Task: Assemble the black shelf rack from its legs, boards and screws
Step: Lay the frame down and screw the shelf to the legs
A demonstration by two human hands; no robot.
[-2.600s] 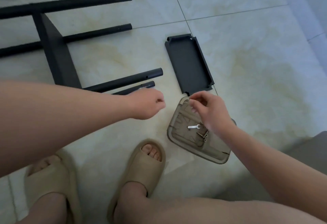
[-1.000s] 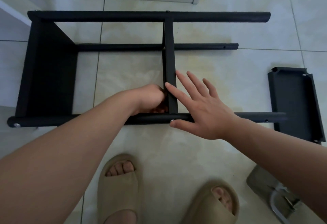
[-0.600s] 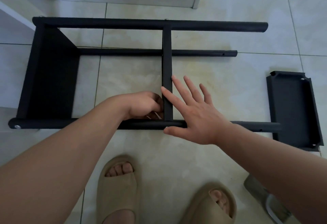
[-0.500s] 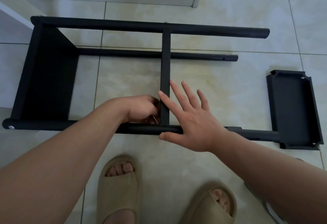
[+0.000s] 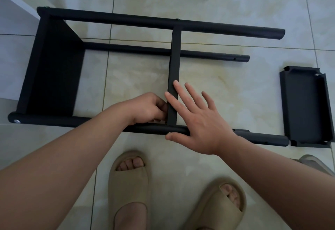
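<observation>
Both hands have come away from the grey tray (image 5: 316, 164), where they were a couple of seconds ago, and now work at the rack (image 5: 163, 23); only a corner of that tray shows at the right edge. Over the last half second their pose has hardly changed.

The rack lies on its side on the tiled floor (image 5: 226, 93), its legs running left to right. An end board (image 5: 54, 70) joins the legs at the left, and a middle board (image 5: 174, 62) spans from the far leg (image 5: 235, 31) to the near leg (image 5: 54, 121). A screw head (image 5: 16, 121) shows at the near leg's left end.

The left hand (image 5: 147, 109) sits in the corner where the middle board meets the near leg. Its fingers (image 5: 162, 106) are curled against the board's left face, and I cannot tell whether they pinch anything.

The right hand (image 5: 201, 121) lies flat over the same joint with its fingers (image 5: 181, 93) straight and spread. Two fingertips rest on the middle board and the thumb presses the near side of the near leg.

A loose board (image 5: 306, 106) lies on the floor just beside the near leg's right end. Two beige slippers (image 5: 128, 184) stand below the rack.
</observation>
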